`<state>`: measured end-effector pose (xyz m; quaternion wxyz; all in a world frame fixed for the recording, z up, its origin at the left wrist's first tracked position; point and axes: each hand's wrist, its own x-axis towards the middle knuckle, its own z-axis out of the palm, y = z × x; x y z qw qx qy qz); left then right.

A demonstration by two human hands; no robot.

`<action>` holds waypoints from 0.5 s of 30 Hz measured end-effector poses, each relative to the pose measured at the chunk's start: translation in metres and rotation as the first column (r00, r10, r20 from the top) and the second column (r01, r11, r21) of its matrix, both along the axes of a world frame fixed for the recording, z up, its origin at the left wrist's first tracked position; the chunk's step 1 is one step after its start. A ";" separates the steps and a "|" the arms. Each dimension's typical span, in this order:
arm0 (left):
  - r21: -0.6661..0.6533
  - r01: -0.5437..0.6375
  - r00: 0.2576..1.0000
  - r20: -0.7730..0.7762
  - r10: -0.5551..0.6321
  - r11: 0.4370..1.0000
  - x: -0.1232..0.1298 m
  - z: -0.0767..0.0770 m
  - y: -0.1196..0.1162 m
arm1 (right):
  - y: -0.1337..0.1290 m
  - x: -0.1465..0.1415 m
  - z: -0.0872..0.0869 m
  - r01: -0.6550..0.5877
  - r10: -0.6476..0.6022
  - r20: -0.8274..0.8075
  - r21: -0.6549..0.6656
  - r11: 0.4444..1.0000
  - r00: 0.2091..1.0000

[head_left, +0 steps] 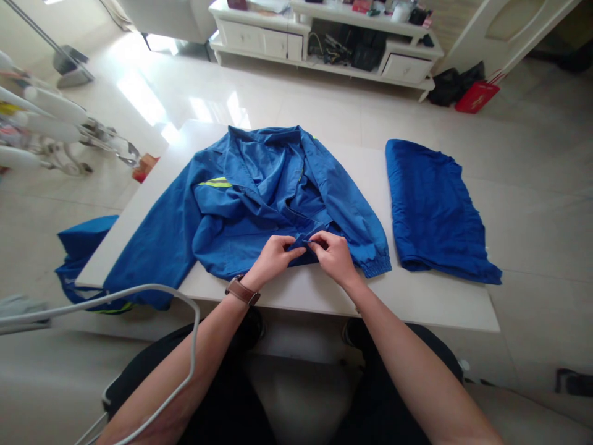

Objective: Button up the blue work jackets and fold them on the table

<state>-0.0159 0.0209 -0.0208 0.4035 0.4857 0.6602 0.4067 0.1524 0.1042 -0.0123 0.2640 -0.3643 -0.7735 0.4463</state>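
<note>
A blue jacket (241,225) with a yellow-green stripe lies spread on the white table (319,293), its collar toward the far side. My left hand (275,256) pinches the jacket's front edge near the hem. Close beside it, my right hand (333,253) pinches the same edge from the right, fingertips almost touching the left ones. Small details between the fingertips are too small to make out. One sleeve stretches left over the table's edge; the other, with a gathered cuff, lies to the right. A brown-strapped watch (243,290) is on my left wrist.
Folded blue cloth (430,210) lies on the table's right end. More blue fabric (86,247) is beyond the left edge. A white cable (197,327) loops over my left forearm. Across the floor stand a white cabinet (259,40) and a red bag (477,97).
</note>
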 end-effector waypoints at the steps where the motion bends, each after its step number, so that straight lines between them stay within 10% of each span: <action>1: 0.001 0.004 1.000 0.020 -0.004 1.000 0.000 0.001 0.001 | 0.000 -0.001 -0.002 0.026 -0.026 -0.005 -0.013 1.000 1.000; 15: -0.104 -0.199 0.890 0.397 0.224 0.974 0.010 0.008 0.002 | -0.001 -0.003 0.001 -0.132 0.130 -0.122 -0.009 0.991 0.984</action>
